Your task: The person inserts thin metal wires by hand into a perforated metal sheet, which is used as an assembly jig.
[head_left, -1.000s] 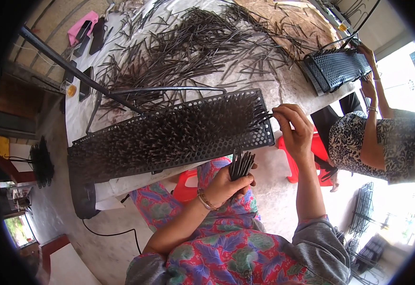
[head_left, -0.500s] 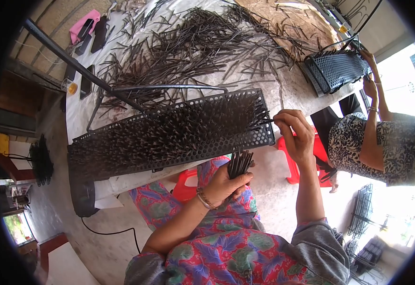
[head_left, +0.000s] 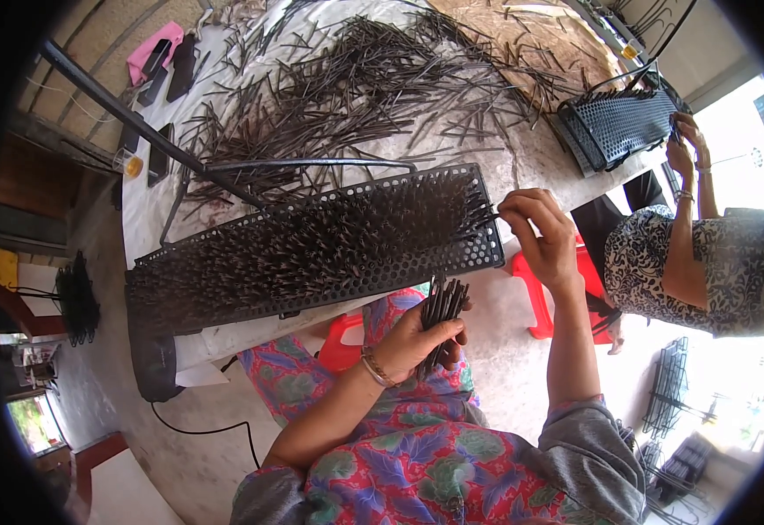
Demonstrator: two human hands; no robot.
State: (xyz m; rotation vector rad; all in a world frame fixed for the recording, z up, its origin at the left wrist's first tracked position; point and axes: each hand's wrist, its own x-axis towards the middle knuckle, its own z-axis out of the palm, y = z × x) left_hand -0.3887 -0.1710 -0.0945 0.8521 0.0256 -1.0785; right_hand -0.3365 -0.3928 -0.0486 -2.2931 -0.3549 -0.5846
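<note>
A long black perforated rack (head_left: 478, 255) lies across the table's near edge, most of its holes packed with upright dark thin sticks (head_left: 312, 241). Bare holes show along its right end and near edge. Below the rack, my left hand (head_left: 421, 341) is closed around a bundle of similar sticks (head_left: 441, 302), their ends pointing up. My right hand (head_left: 541, 229) is at the rack's right end, thumb and forefinger pinched on one dark stick that reaches over the holes. Its far end is lost among the other sticks.
Loose sticks (head_left: 356, 79) are heaped over the table (head_left: 478, 157). A dark metal bar (head_left: 128, 109) slants above the rack's left side. At right, a co-worker's hands (head_left: 684, 144) are at another perforated rack (head_left: 623, 122). A red stool (head_left: 531, 302) stands below.
My right hand has shifted slightly left and up at the rack's end. The bundle in my left hand has fanned a little. The co-worker's hands have come together off their rack.
</note>
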